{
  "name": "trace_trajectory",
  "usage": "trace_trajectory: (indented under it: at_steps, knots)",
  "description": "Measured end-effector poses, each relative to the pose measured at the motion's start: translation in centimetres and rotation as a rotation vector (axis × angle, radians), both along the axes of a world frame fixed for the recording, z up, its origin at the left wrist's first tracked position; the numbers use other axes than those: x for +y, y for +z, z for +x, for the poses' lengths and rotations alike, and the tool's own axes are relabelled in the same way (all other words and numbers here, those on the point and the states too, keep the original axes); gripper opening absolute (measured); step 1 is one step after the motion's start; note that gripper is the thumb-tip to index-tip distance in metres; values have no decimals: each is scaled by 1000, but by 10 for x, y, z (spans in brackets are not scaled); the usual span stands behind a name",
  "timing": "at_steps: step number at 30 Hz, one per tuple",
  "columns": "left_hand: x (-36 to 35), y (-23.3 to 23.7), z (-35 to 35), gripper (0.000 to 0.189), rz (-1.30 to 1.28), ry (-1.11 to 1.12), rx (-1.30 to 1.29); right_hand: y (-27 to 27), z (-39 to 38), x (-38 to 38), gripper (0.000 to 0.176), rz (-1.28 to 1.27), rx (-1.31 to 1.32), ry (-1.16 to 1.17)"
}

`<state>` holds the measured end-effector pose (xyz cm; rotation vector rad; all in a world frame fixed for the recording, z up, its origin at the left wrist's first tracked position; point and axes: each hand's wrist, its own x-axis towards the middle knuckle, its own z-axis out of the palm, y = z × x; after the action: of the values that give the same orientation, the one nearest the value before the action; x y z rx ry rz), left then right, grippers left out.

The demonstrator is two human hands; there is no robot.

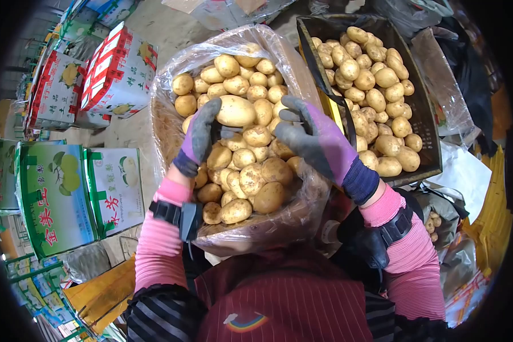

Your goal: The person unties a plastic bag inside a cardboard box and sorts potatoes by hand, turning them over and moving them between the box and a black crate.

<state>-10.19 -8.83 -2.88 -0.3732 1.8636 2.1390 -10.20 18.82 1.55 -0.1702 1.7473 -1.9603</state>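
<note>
A plastic-lined box [302, 71] full of potatoes stands in front of me. My left hand [198, 135], in a purple and grey glove, grips a large, pale potato [236, 110] at its left end, above the pile. My right hand [316, 137], gloved the same way, hovers at the right side of the pile with its fingers apart and bent. I see no potato held in it, though its palm side is partly hidden. Several more potatoes [256, 135] lie between and below the two hands.
A dark crate [433, 154] of potatoes stands right of the box. White and red cartons [122, 74] and green fruit cartons [60, 194] are stacked at left. Plastic bags and a white sheet [467, 174] lie at far right; a yellowish-brown board [105, 293] is at lower left.
</note>
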Motion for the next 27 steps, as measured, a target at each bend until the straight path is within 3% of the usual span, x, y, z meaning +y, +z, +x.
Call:
trace_trajectory:
  at_steps: [3, 4, 5, 7, 9, 11, 12, 14, 15, 17, 18, 21, 25, 27]
  knots:
    - [50, 74, 25, 56, -110, -98, -39, 12, 12, -6, 73, -135, -57, -7]
    - [52, 71, 31, 59, -172, -148, -11, 8, 10, -4, 84, -143, -122, 57]
    - [67, 68, 33, 59, -101, 33, -78, 9, 8, 1, 84, -142, -119, 58]
    - [41, 55, 16, 54, -155, -141, 181, 13, 4, 10, 75, -260, -252, 63]
    - [13, 12, -20, 48, -391, 151, 126, 9, -7, 13, 66, -226, -290, -76]
    - [-38, -43, -56, 47, -768, 183, 235, -10, -29, 33, 60, -595, -322, -358]
    - [-44, -46, -70, 47, -761, 184, 231, -15, -40, 45, 57, -690, -309, -395]
    - [-51, -51, -92, 53, -1403, 53, 496, -5, -48, 49, 53, -729, -377, -587]
    - [-54, -57, -103, 53, -1396, 51, 492, -6, -47, 45, 53, -721, -378, -591]
    - [-57, -71, -125, 69, -1799, -197, 221, -8, -43, 38, 53, -525, -273, -516]
    - [-52, -63, -135, 81, -1790, -276, 68, -8, -40, 32, 51, -421, -274, -451]
    - [-41, -38, -147, 83, -1761, -377, -47, -1, -28, 24, 53, -294, -181, -299]
    - [-55, -39, -157, 80, -1776, -440, -4, -7, -29, 24, 56, -296, -158, -262]
    - [-51, -47, -150, 77, -1740, -360, -16, -2, -24, 19, 55, -253, -120, -268]
